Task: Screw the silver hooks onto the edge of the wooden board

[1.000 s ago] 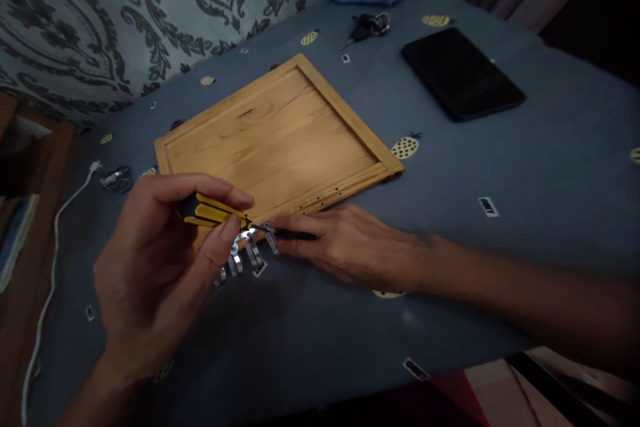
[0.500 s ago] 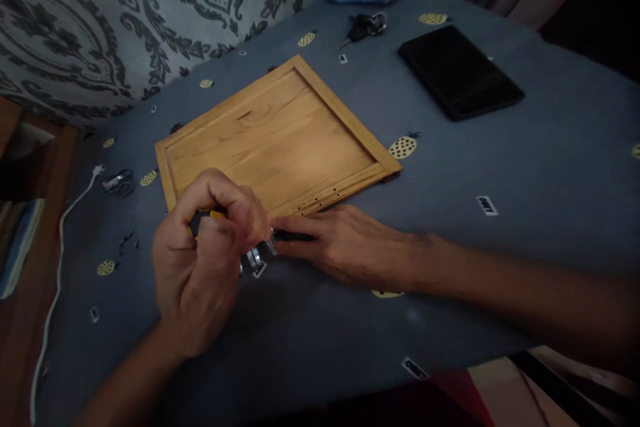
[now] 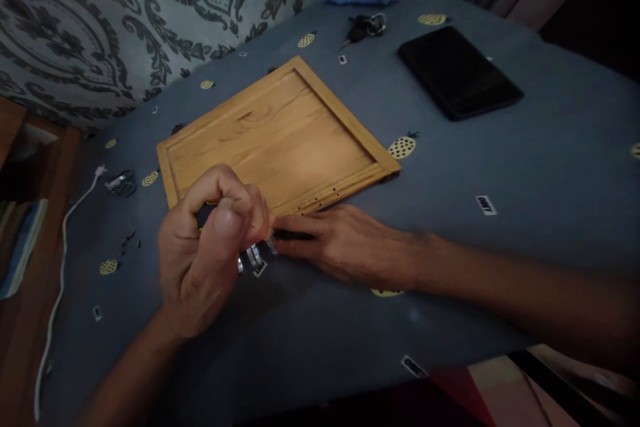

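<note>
Silver fittings (image 3: 253, 256) sit at the near edge of a framed wooden board (image 3: 280, 140), where the left hand (image 3: 210, 250) curls its fingers tightly around a mostly hidden handle (image 3: 204, 216). Parted right-hand (image 3: 350, 240) fingers apparently steady one fitting; any pinch is hidden. Beneath, the counter (image 3: 440, 213) supports the board.

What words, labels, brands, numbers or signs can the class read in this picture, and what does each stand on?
No text reads with certainty.
White patch right of the wooden panel, on the tablecloth: dark letters, too blurred to read.
Second white patch, near the tablecloth's front edge: lettering, too blurred.
Other white patches there: too small to read.
Black device: no text seen.
</note>
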Motion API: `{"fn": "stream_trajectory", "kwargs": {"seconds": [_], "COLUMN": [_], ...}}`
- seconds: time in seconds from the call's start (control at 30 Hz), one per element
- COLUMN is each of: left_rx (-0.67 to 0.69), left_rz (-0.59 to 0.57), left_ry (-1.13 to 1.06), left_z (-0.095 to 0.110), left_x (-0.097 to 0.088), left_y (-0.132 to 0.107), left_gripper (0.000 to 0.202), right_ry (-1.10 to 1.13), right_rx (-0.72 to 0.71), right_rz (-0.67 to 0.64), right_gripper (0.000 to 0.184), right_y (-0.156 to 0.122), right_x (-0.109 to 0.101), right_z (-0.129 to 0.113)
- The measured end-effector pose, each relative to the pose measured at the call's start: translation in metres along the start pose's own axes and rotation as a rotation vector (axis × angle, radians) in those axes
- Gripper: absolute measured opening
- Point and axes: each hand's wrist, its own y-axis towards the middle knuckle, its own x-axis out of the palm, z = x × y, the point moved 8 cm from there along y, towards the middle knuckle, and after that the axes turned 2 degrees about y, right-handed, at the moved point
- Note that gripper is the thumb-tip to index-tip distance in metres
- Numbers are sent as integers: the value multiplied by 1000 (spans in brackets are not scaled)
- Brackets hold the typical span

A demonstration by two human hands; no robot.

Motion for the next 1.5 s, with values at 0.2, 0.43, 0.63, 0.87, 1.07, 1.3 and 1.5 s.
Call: {"fn": "stream_trajectory", "kwargs": {"seconds": [0.2,0.43,0.63,0.87,1.07,1.3,1.5], "left_rx": [149,110,81,66,49,27,26], "left_rz": [201,207,208,158,153,119,114], "left_ry": [51,-2,-73,-151,-178,-239,-263], "left_z": [30,25,14,5,-1,-3,-4], "left_x": [-25,-18,-13,-10,-12,-5,-2], "left_y": [4,2,0,-4,-6,-5,-1], "left_gripper": [61,61,57,48,45,36,42], "right_ry": [3,16,35,30,28,43,37], "right_rx": [-31,-5,-5,-6,0,-12,-17], "right_rz": [56,9,8,37,43,72,39], "right_gripper": [34,38,41,41,40,37,36], "right_y": [-1,0,0,-1,-1,-1,-1], "right_x": [-1,0,0,2,1,2,3], "right_z": [0,0,0,2,2,2,2]}}
